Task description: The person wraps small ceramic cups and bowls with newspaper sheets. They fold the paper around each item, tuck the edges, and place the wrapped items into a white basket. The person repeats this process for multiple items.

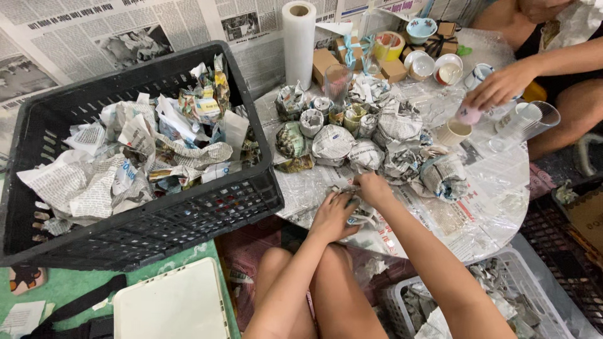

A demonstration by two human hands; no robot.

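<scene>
My left hand (333, 215) and my right hand (373, 187) both grip a crumpled newspaper-wrapped bundle (358, 213) at the near edge of a round table (496, 213) covered in newspaper and clear plastic. What is inside the wrapping is hidden. Just beyond my hands lie several newspaper-wrapped items (367, 135) in a heap. My knees sit below the table edge.
A black plastic crate (157, 232) full of crumpled newspaper stands at left. A paper towel roll (299, 39), a drinking glass (337, 81), small boxes, tape and cups (440, 63) sit at the back. Another person's hand (499, 85) holds a small pink item at right. A white basket (502, 301) sits below.
</scene>
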